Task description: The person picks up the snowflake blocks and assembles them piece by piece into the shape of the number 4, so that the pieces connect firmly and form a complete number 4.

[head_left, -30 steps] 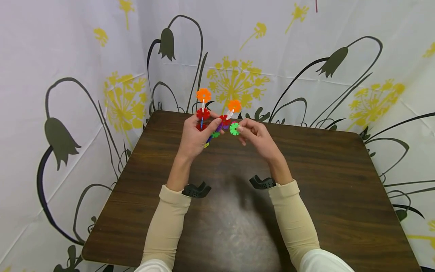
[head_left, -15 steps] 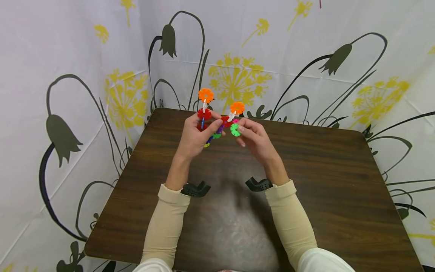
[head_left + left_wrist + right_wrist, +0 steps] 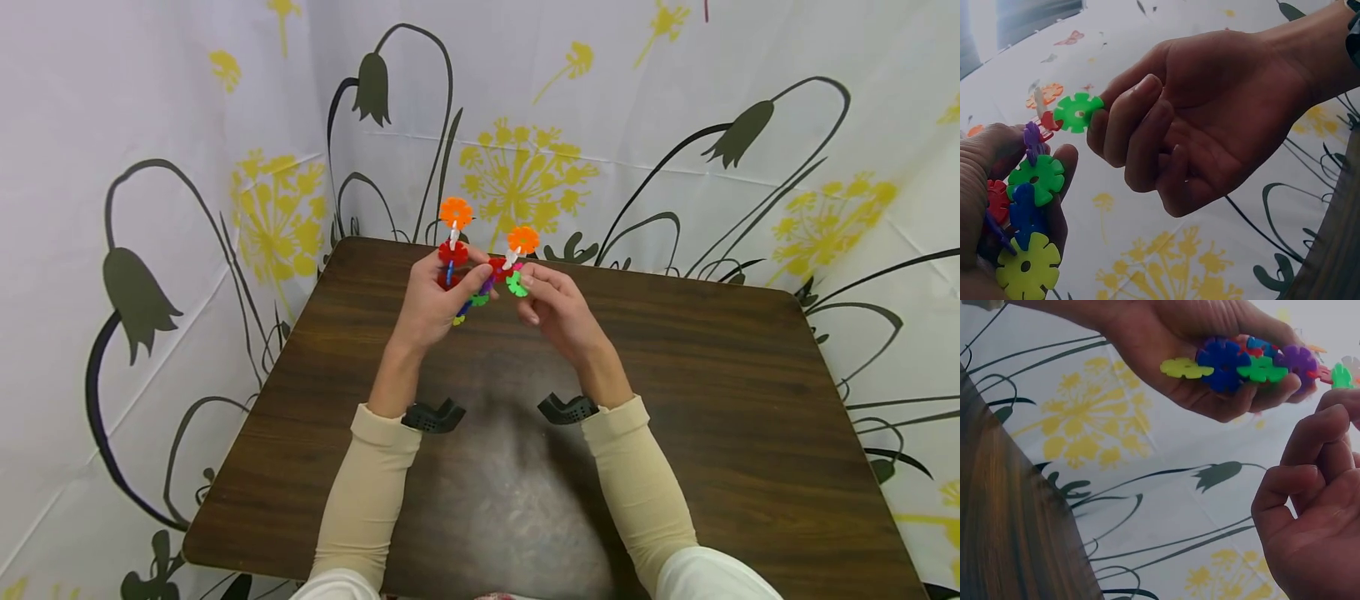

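My left hand (image 3: 433, 307) grips a linked construction of notched plastic snowflake discs above the far part of the table. From it, an orange disc (image 3: 456, 212) sticks up over a white one, and another orange disc (image 3: 523, 240) rises at the right. A yellow disc (image 3: 1012, 281), a blue disc (image 3: 1027, 219), a green disc (image 3: 1050, 181) and a purple disc (image 3: 1032, 139) run along the lower chain. Between thumb and finger, my right hand (image 3: 562, 317) pinches a bright green disc (image 3: 1067, 117) right at the red disc (image 3: 498, 268). The left palm hides part of the construction.
Beneath the hands lies a dark wood-grain table (image 3: 720, 400). A white curtain (image 3: 637, 50) with printed flowers hangs close behind its far edge and along both sides. Black wrist mounts (image 3: 433, 417) project inward from both forearms.
My right hand has shifted slightly left, bringing the green disc in against the red and pink discs. That disc has turned a little. The left hand stays nearly still.
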